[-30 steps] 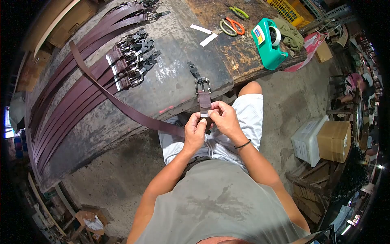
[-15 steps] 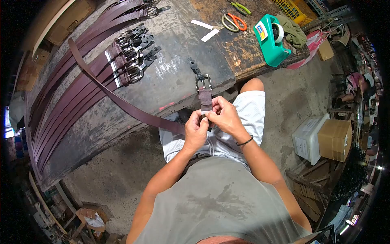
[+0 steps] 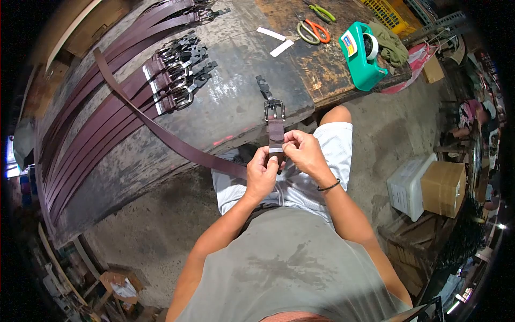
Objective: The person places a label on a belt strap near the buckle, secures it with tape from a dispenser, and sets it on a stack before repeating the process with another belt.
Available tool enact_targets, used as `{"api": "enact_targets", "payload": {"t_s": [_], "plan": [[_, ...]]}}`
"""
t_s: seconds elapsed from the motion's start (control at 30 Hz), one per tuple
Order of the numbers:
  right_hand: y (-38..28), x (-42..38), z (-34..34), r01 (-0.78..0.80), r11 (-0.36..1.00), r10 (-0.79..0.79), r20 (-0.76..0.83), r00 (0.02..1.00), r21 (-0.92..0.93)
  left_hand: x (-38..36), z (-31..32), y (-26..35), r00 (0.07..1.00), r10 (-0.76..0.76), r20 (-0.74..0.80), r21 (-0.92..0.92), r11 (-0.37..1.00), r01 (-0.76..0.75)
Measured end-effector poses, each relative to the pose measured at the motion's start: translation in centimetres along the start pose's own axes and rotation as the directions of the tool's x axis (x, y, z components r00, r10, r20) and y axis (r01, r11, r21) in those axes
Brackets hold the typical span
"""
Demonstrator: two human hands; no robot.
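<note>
A dark brown belt hangs over the table's front edge, its silver buckle lying on the tabletop with a black hook-like piece beyond it. A white band crosses the strap just below the buckle. My left hand pinches the strap from the left, thumb beneath the band. From the right, my right hand grips the strap's edge with closed fingers beside the band. The belt's long tail runs from my left hand back across the table. Part of the strap is hidden by my fingers.
Several brown belts with white bands and buckles lie at left on the dark table. Further right are white strips, orange-handled scissors, green-handled pliers and a green tape dispenser. Boxes stand on the right.
My right thumb has shifted from over the white band to the strap's right edge, so more of the band shows. The whole view has shifted slightly.
</note>
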State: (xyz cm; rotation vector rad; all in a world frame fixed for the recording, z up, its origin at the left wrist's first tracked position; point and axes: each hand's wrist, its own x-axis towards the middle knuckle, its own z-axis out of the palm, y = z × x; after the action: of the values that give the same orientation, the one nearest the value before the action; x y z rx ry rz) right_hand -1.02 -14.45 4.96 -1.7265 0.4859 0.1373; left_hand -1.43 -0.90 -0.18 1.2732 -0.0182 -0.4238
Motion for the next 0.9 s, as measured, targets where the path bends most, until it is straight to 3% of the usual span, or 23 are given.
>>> {"api": "enact_targets", "payload": {"t_s": [0.07,0.1,0.13,0.17,0.2,0.33,0.4,0.47,0.53,0.6,0.7,0.83,0.9], "plan": [[-0.1,0.0,0.2,-0.046,0.998,0.045,0.019,0.999,0.035,0.1,-0.3,-0.4,1.000,-0.007,0.004,-0.013,1.000,0.007],[-0.3,0.0,0.3,-0.046,0.998,0.045,0.019,0.999,0.034,0.1,-0.5,-0.3,1.000,0.018,0.022,0.116,0.993,-0.020],[-0.6,0.0,0.4,-0.022,0.994,0.020,-0.015,1.000,-0.110,0.1,-0.6,-0.2,0.998,0.039,0.044,0.244,0.969,-0.049],[-0.8,0.0,0.4,-0.003,0.968,-0.009,-0.045,0.999,-0.253,0.1,-0.5,-0.1,0.998,0.040,0.044,0.243,0.969,-0.049],[-0.6,0.1,0.4,-0.002,0.968,-0.010,-0.045,0.999,-0.253,-0.1,-0.3,0.5,0.999,0.006,0.046,0.186,0.983,-0.014],[1.2,0.8,0.0,0.056,0.985,-0.060,-0.019,0.998,-0.160,-0.1,-0.1,0.7,0.999,-0.034,0.029,0.045,0.998,0.033],[0.5,0.2,0.3,0.015,1.000,-0.015,-0.009,1.000,-0.002,0.1,-0.5,0.1,0.999,-0.008,0.042,0.113,0.994,0.003],[-0.5,-0.2,0.5,-0.002,0.999,0.002,-0.004,1.000,-0.054,0.1,-0.5,-0.3,0.998,0.017,0.061,0.181,0.983,-0.028],[-0.5,-0.2,0.4,-0.016,0.994,0.016,0.001,1.000,-0.105,0.0,-0.2,0.6,0.998,-0.025,0.050,0.102,0.995,0.020],[0.8,0.3,0.0,0.024,0.999,-0.024,-0.002,1.000,0.033,0.0,0.1,1.5,0.998,-0.048,0.034,0.055,0.997,0.046],[2.1,0.7,0.3,0.145,0.989,-0.144,-0.030,0.989,0.039,0.1,-0.1,1.1,0.998,-0.060,0.027,0.006,0.998,0.060],[-0.3,-0.4,0.6,-0.034,0.999,0.033,0.026,0.999,0.035,0.3,-0.1,0.8,0.999,-0.018,0.039,0.015,1.000,0.018],[1.5,0.2,0.3,0.010,0.998,-0.011,0.024,1.000,0.068,0.2,-0.1,1.3,0.998,-0.065,0.024,-0.028,0.997,0.065]]}}
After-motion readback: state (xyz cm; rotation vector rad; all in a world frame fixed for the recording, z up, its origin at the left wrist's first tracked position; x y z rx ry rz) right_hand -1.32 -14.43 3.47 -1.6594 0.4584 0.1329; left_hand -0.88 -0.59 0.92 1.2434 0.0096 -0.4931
